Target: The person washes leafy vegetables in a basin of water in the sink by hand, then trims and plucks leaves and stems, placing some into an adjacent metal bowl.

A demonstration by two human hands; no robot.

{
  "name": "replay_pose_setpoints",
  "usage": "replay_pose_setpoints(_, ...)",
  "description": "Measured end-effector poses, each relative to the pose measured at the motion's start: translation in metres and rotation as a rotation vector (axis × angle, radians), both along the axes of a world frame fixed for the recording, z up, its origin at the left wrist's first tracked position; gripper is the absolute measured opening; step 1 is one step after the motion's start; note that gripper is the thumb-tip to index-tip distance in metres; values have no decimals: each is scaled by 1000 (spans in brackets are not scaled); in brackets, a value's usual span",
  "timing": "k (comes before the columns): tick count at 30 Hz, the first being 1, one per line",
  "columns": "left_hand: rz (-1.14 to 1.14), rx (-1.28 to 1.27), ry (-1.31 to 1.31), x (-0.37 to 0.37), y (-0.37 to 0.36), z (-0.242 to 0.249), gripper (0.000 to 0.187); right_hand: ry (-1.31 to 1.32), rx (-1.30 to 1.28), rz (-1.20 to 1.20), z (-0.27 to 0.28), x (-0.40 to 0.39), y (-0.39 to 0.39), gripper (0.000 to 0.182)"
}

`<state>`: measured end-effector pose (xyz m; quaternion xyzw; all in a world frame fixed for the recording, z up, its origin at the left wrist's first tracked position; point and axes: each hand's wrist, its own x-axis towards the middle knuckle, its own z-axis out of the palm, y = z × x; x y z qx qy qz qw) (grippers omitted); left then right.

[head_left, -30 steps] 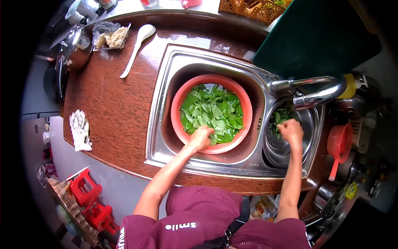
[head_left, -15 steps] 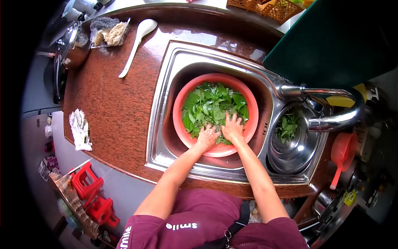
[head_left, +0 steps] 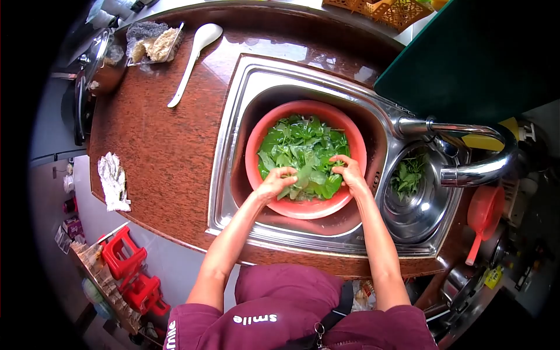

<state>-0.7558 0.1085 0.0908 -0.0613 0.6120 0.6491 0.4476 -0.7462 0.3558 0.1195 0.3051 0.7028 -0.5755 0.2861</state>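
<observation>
A red basin (head_left: 255, 134) full of green leaves (head_left: 303, 146) in water sits in the steel sink (head_left: 221, 198). My left hand (head_left: 276, 182) is at the near-left part of the leaves, its fingers curled round some of them. On the right side, my right hand (head_left: 348, 171) has its fingers bent inward and closed on leaves near the rim. Between the two hands lies a loose heap of leaves. Some fingertips are hidden among the greens.
A steel bowl (head_left: 429, 210) with a few leaves stands right of the basin, beside the faucet (head_left: 478, 174). A white ladle (head_left: 189, 70), a crumpled cloth (head_left: 113, 182) and a tray of scrubbers (head_left: 154, 44) lie on the counter. A red dipper (head_left: 485, 210) is at the right.
Both hands have moved apart, the left one leftward and the right one rightward and slightly up. Their spread fingers have curled in round leaves, and the heap between them has shifted.
</observation>
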Motion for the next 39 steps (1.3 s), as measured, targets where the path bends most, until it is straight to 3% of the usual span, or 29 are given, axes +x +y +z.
replay_pose_setpoints(1, 52, -79, -131, -9, 0, 36, 16, 4, -31, -8, 5, 2, 1, 33)
replay_pose_setpoints(4, 342, 245, -423, -4, -7, 17, 15, 209, 160, 67, 12, 13, -5, 38)
replay_pose_setpoints(5, 348, 285, -466, -3, -9, 11, 17, 463, 412, 293, -13, 21, 5, 41)
replay_pose_setpoints(9, 438, 423, -538, 0, -10, 6, 23, 607, 870, 352, 51, 21, -27, 37)
replay_pose_setpoints(12, 501, 453, -508, 2, -12, 3, 27, 614, 587, 382, 30, 32, -36, 30)
replay_pose_setpoints(14, 505, 438, -442, 0, -15, 8, 29, 444, 437, 441, 10, 42, -57, 31)
replay_pose_setpoints(16, 528, 418, -336, -4, -19, 21, 29, 342, 678, 612, 27, 43, -83, 32)
replay_pose_setpoints(18, 546, 370, -258, -10, -27, 33, 27, 335, 640, 665, -14, 50, -79, 30)
replay_pose_setpoints(20, 579, 360, -231, -16, -36, 38, 28, 371, 541, 417, -38, 56, -67, 25)
replay_pose_setpoints(21, 603, 399, -254, -19, -41, 44, 29, 277, 384, 379, -21, 45, -58, 23)
replay_pose_setpoints(24, 678, 526, -315, -22, -43, 34, 31, 248, -329, -90, -8, 44, -34, 23)
replay_pose_setpoints(25, 692, 539, -340, -23, -38, 40, 32, 62, -243, -63, 26, 33, -27, 20)
replay_pose_setpoints(30, 726, 616, -431, -21, -31, 38, 37, 268, -496, -349, 60, 29, -18, 21)
replay_pose_setpoints(32, 727, 644, -445, -22, -32, 42, 38, 290, -480, -380, 73, 28, -15, 20)
replay_pose_setpoints(35, 755, 688, -474, -25, -33, 51, 40, 547, -559, -161, 85, 23, -19, 20)
replay_pose_setpoints(38, 769, 704, -494, -21, -36, 47, 41, 646, -170, 385, 61, 29, -16, 34)
replay_pose_setpoints(39, 776, 707, -503, -19, -35, 48, 41, 558, -76, 444, 47, 39, -19, 44)
